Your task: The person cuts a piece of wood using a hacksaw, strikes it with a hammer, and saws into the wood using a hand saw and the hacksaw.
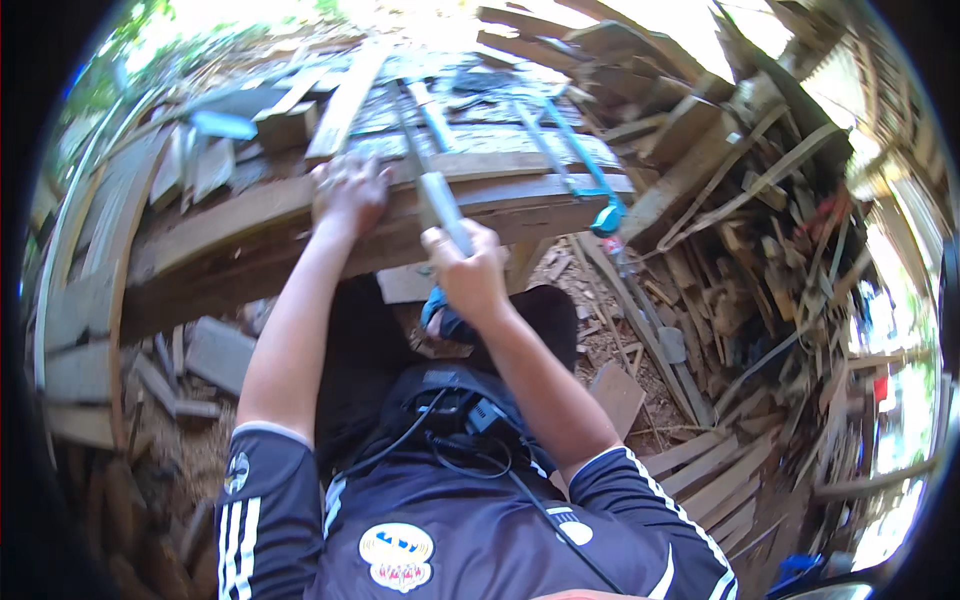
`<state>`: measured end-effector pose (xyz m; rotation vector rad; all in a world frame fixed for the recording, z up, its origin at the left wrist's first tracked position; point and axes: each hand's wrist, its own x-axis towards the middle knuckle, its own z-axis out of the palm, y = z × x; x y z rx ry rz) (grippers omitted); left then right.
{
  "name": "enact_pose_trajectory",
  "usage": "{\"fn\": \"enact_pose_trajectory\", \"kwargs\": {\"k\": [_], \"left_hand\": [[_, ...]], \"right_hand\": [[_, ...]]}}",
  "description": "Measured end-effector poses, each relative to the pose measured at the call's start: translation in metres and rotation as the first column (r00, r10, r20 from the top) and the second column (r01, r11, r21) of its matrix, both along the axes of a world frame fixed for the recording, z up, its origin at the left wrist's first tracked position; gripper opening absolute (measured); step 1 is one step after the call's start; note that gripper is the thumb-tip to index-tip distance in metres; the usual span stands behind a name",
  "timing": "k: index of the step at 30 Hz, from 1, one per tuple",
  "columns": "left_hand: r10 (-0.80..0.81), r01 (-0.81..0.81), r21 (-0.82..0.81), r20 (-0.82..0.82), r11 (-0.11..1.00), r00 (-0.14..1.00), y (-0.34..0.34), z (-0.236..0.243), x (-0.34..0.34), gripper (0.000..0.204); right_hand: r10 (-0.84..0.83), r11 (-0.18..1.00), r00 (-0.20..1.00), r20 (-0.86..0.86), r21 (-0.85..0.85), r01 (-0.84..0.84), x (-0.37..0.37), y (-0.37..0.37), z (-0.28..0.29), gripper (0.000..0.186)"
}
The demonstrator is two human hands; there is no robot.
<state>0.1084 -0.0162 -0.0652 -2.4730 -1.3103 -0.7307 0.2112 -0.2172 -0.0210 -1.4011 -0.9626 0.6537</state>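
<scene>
My left hand (350, 192) lies over the front beam (235, 225) of a wooden workbench, fingers apart, just below the near end of a pale wood strip (350, 105). To its right, my right hand (468, 265) is closed round a long, narrow grey-white bar (445, 212). This bar slants up across the bench edge, and a thin dark length (408, 125) continues from its far end; blur hides its exact kind. Further right, a teal hacksaw (575, 150) lies on the bench, its handle (607, 217) hanging past the front edge.
Wood blocks (285, 128) and a light-blue flat object (222, 125) sit on the bench's left part. A tall heap of scrap wood (740, 190) rises at the right. Offcuts (218, 352) and shavings cover the ground below. A cable (400, 445) crosses my lap.
</scene>
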Motion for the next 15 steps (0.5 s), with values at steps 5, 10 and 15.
{"fn": "enact_pose_trajectory", "kwargs": {"k": [5, 10, 15], "left_hand": [[-0.019, 0.009, -0.079, -0.131, 0.997, 0.991, 0.021, -0.016, -0.010, 0.046], [0.057, -0.068, -0.064, -0.161, 0.996, 0.985, 0.013, -0.011, -0.023, 0.058], [0.000, -0.007, -0.041, -0.157, 0.999, 0.988, 0.009, -0.009, -0.010, 0.061]], "right_hand": [[-0.086, 0.983, 0.996, 0.009, 0.166, 0.084, -0.009, -0.025, -0.033, 0.024], [0.085, 0.994, 0.996, -0.030, 0.069, -0.083, -0.026, -0.076, -0.016, 0.018], [-0.100, 0.980, 0.986, 0.134, 0.184, 0.075, 0.008, 0.004, -0.015, 0.028]]}}
